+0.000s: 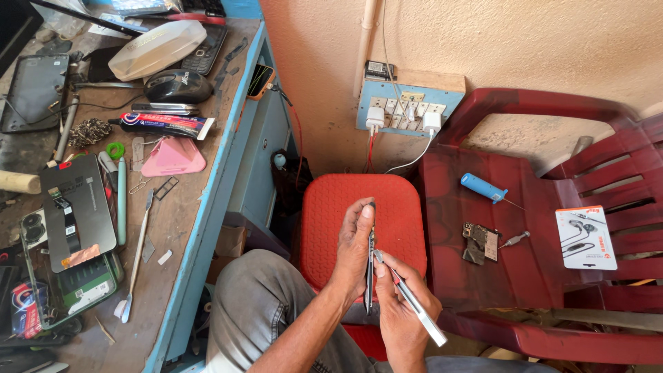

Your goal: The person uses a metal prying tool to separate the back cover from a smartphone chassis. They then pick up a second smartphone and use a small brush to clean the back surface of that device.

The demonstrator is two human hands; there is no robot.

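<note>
Left hand (356, 238) is closed around a slim dark phone (370, 273) held upright on edge over the red stool (331, 214), thumb along its top, while the right hand (400, 311) grips a flat metal tool (414, 304) like a pen, its tip touching the phone's edge. Beside them, a dark red plastic chair (539, 290) carries a blue screwdriver (483, 187), a small circuit board (480, 243) and an earphone package (585, 237); the cluttered workbench (186, 221) at the left holds a glue tube (166, 124) and a pink triangular pick (171, 157).
</note>
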